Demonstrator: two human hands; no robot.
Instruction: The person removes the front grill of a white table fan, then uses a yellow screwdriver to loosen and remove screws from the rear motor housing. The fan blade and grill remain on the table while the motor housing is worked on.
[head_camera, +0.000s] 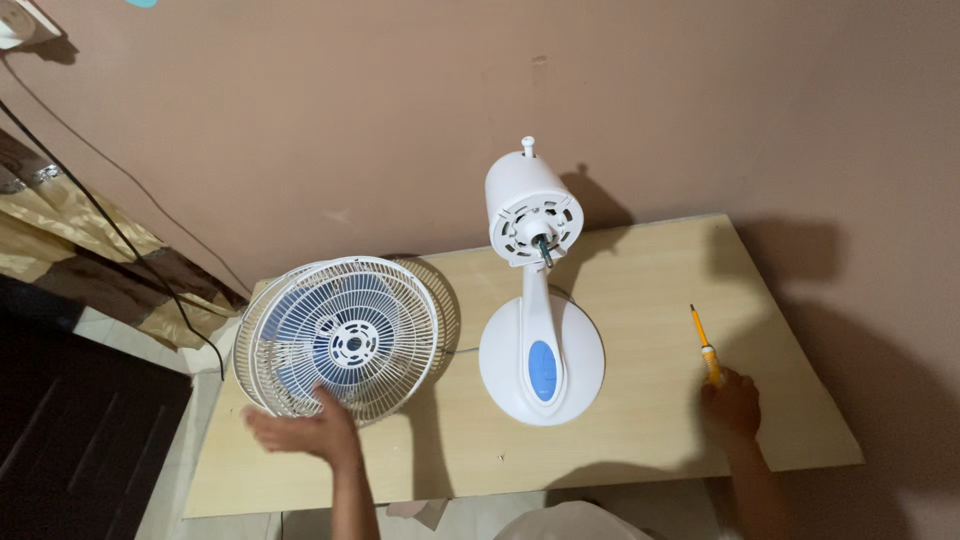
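My left hand (305, 432) lies flat with fingers spread at the lower rim of a white wire fan grille (340, 335), which leans against the wall over blue blades and a second grille behind it. My right hand (732, 405) rests on the table with its fingers on the handle end of a yellow screwdriver (704, 343), whose tip points away from me. Between the hands stands the white fan body (533, 215) on its round base (541, 365), its bare motor shaft facing me.
Everything rests on a pale wooden table (640, 440) pushed against a pinkish wall. A black cable (120, 230) runs down the wall at the left, beside a draped cloth. The floor shows past the table's left edge.
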